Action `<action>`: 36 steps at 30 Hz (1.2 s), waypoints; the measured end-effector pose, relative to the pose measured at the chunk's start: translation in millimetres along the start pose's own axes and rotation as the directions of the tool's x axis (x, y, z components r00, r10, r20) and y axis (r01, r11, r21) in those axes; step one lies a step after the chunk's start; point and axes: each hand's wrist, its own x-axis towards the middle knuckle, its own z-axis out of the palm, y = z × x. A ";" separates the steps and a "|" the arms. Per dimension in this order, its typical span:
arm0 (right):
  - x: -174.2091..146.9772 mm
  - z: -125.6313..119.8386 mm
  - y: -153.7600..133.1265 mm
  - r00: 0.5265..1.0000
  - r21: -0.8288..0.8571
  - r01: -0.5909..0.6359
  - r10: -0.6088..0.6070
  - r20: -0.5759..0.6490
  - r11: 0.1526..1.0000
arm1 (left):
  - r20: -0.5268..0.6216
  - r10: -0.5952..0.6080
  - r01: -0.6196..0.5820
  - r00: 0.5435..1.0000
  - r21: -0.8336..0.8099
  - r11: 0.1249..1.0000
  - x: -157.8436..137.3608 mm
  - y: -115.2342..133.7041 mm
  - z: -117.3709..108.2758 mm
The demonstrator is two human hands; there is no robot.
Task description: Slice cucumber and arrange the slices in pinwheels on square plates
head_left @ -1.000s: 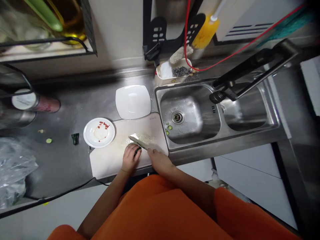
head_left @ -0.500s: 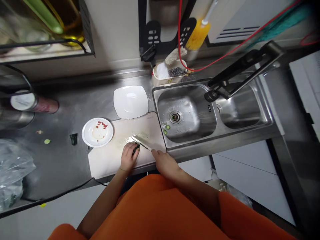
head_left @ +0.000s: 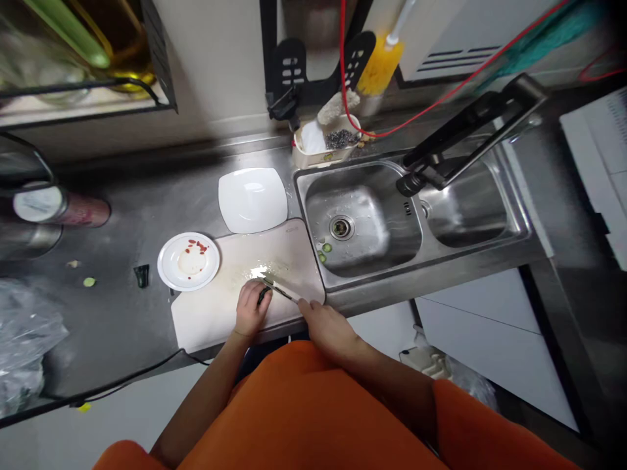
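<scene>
My left hand (head_left: 251,309) rests on the pale cutting board (head_left: 210,321), its fingers closed around a dark green cucumber piece (head_left: 263,296) that they partly hide. My right hand (head_left: 329,326) grips a kitchen knife (head_left: 283,291) by its handle. The knife's blade points up and left across the board, its tip by the cucumber and the left fingertips. Wet bits lie on the board just beyond the blade. A white round plate (head_left: 168,264) with small red pieces overlaps the board's left corner. Behind the board sits a white square plate (head_left: 253,196).
To the right is a steel sink (head_left: 377,215) with green slices (head_left: 327,248) near the drain and a black faucet (head_left: 453,140) above. A dark green end piece (head_left: 142,275), a pale green slice (head_left: 89,282) and a plastic bag (head_left: 29,333) lie on the left counter.
The knife blade has turned more edge-on and sits closer to the cucumber. My left hand stays nearly in place. The whole view has shifted slightly.
</scene>
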 end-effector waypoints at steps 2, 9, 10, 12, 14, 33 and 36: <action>0.2 -0.2 -0.2 1.000 -0.002 -0.002 0.002 -0.002 1.000 | 0.004 -0.007 0.007 1.000 -0.002 1.000 0.0 0.0 0.0; 2.0 -3.9 -0.8 1.000 0.002 0.004 -0.004 0.012 1.000 | -0.014 0.009 -0.009 1.000 -0.012 1.000 2.0 1.2 0.1; 2.5 -4.2 -0.7 1.000 0.004 0.009 -0.009 0.011 1.000 | -0.017 0.010 -0.010 1.000 -0.012 1.000 2.5 1.6 0.1; 4.0 -4.8 -0.7 1.000 0.004 0.020 -0.020 0.009 1.000 | -0.024 0.017 -0.017 1.000 -0.015 1.000 3.5 2.3 -0.1; 6.1 -5.2 -0.9 0.999 0.002 0.034 -0.034 0.005 0.999 | -0.027 0.025 -0.026 0.999 -0.021 0.999 4.1 2.7 -0.3; 50.3 13.1 -9.8 0.993 0.014 0.087 -0.085 -0.083 0.996 | 0.010 -0.015 0.015 1.000 -0.059 0.998 2.9 2.0 -0.1; 51.3 16.4 -9.1 0.993 0.024 0.081 -0.078 -0.088 0.996 | 0.002 -0.001 0.001 1.000 -0.055 0.998 4.3 3.0 -0.2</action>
